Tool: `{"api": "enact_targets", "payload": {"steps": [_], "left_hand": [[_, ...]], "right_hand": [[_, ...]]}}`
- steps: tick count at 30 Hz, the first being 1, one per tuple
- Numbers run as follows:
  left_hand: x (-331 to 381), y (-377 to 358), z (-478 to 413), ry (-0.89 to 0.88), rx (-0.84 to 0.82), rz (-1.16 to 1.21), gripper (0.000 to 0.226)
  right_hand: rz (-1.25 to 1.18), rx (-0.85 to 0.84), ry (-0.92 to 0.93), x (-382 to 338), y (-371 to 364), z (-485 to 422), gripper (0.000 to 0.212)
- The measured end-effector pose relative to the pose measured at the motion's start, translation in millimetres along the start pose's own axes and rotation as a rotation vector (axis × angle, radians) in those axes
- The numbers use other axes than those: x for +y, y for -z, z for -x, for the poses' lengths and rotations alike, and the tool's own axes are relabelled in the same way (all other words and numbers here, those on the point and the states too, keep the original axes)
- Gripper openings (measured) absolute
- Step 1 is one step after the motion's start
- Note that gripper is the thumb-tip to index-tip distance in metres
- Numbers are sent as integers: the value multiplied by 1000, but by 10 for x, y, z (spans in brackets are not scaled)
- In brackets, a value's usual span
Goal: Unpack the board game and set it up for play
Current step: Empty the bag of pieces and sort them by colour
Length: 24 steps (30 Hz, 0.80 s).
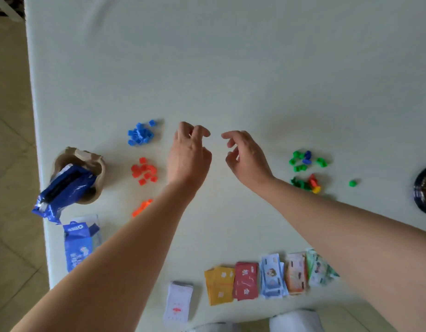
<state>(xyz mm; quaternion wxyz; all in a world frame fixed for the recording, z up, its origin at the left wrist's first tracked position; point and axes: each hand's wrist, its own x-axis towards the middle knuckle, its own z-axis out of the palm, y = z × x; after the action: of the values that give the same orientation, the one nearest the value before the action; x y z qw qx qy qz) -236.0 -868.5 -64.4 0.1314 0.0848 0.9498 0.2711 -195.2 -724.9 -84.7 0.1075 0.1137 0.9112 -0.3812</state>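
Observation:
My left hand (188,154) and my right hand (245,156) hover side by side over the middle of the white table (231,68), fingers loosely curled and apart, holding nothing. Left of my left hand lie a pile of blue pieces (140,133), a pile of red pieces (145,171) and some orange pieces (142,207) partly hidden by my forearm. Right of my right hand sit green pieces (303,161) with some blue, red and yellow pawns. Near the front edge a row holds a white card stack (178,303), yellow cards (219,285), red cards (246,280) and paper money (296,271).
A tan bowl (94,161) with a blue snack wrapper (63,188) stands at the table's left edge, another blue packet (79,243) in front of it. A dark round container (425,188) sits at the right edge. One loose green piece (352,183) lies nearby.

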Motion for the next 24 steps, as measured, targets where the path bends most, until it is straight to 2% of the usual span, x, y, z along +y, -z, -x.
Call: {"api": "enact_targets", "payload": {"steps": [7, 12, 16, 24], "left_hand": [[1027, -691, 170, -209, -284, 74, 44], [1442, -1047, 141, -181, -415, -52, 61], [1609, -1264, 103, -148, -433, -186, 73], [1733, -1492, 109, -62, -316, -163, 50]], "right_hand": [[55, 139, -165, 963, 901, 508, 36], [227, 88, -288, 1485, 1242, 624, 48], [254, -6, -227, 1651, 1269, 563, 57], [215, 38, -194, 1781, 1218, 451, 20]]}}
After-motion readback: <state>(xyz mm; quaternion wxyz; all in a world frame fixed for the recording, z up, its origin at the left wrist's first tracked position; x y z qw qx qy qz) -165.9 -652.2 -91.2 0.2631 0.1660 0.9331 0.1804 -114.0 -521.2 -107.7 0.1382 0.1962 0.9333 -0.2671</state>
